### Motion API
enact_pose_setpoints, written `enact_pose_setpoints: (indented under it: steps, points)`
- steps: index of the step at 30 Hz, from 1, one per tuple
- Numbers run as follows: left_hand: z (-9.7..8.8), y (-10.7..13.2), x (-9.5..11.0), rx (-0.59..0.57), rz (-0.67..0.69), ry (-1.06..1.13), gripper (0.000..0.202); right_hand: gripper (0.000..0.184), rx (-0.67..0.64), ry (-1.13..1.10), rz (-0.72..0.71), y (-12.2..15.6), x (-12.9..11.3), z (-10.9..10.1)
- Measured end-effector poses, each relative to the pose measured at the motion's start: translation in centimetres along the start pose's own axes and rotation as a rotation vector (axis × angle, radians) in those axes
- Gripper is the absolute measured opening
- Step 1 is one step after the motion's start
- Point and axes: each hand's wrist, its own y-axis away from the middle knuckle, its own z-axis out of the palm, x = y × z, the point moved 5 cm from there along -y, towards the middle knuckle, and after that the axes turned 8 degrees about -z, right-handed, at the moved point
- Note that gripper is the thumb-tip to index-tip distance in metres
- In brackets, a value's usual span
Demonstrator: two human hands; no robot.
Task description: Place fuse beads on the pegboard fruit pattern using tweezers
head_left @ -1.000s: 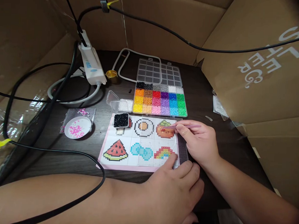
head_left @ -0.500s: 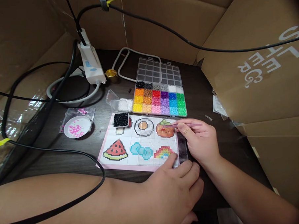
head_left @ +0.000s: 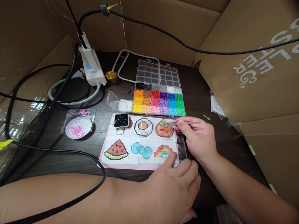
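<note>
My right hand [head_left: 198,135] pinches pink tweezers [head_left: 192,122], whose tips are over the orange fruit picture on the pattern sheet [head_left: 113,140]. A clear pegboard [head_left: 182,144] lies on the sheet's right part. My left hand [head_left: 174,189] reaches across from the left, its index fingertip pressing beside the rainbow picture and its other fingers spread along the board's lower right corner. Small red marks show on the fruit; whether they are beads I cannot make out. A small box of black beads [head_left: 121,120] stands on the sheet's upper left.
Behind the sheet lies an open compartment case [head_left: 155,100] of coloured beads, beside a small box of white beads [head_left: 125,105]. At left, a white dish [head_left: 85,132] of pink beads rests on another pegboard [head_left: 72,114]. A power strip [head_left: 93,68] and black cable [head_left: 63,150] are nearby.
The tweezer tips have shifted slightly up and right over the fruit picture. My left hand stays on the board; the whole view has shifted a little.
</note>
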Motion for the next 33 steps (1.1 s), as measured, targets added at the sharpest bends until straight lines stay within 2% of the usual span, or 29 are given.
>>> enact_pose_setpoints:
  steps: [6, 10, 13, 16, 20, 25, 28, 33]
  points:
    - [-0.1, 0.2, 0.1, 0.008, 0.001, -0.011, 0.069, 0.015, 0.02, 0.037, -0.022, -0.2, -0.9, 0.3]
    - [-0.1, 0.4, 0.0, 0.016, 0.003, -0.014, 0.069, 0.016, 0.103, 0.089, -0.09, -0.7, -2.5, 0.0]
    - [-0.2, 0.6, 0.0, 0.038, 0.014, -0.035, 0.069, 0.015, 0.126, 0.145, -0.169, -1.9, -4.1, 0.1]
    - [-0.1, 0.6, 0.0, 0.044, 0.01, -0.045, 0.068, 0.017, 0.142, 0.088, -0.249, -3.9, -5.1, 1.0]
    - [0.3, 0.5, -0.1, 0.048, 0.024, -0.055, 0.072, 0.024, 0.187, -0.052, -0.189, -6.2, -3.9, 3.2]
    - [1.0, 0.2, 0.0, 0.043, 0.051, -0.091, 0.074, 0.027, 0.179, -0.065, -0.053, -6.7, -1.3, 5.5]
    - [1.2, 0.1, 0.0, 0.037, 0.047, -0.094, 0.075, 0.028, 0.156, -0.037, -0.022, -6.3, -0.8, 5.9]
    - [1.1, 0.2, 0.0, 0.039, 0.058, -0.094, 0.073, 0.029, 0.191, -0.05, -0.015, -6.3, -0.6, 5.8]
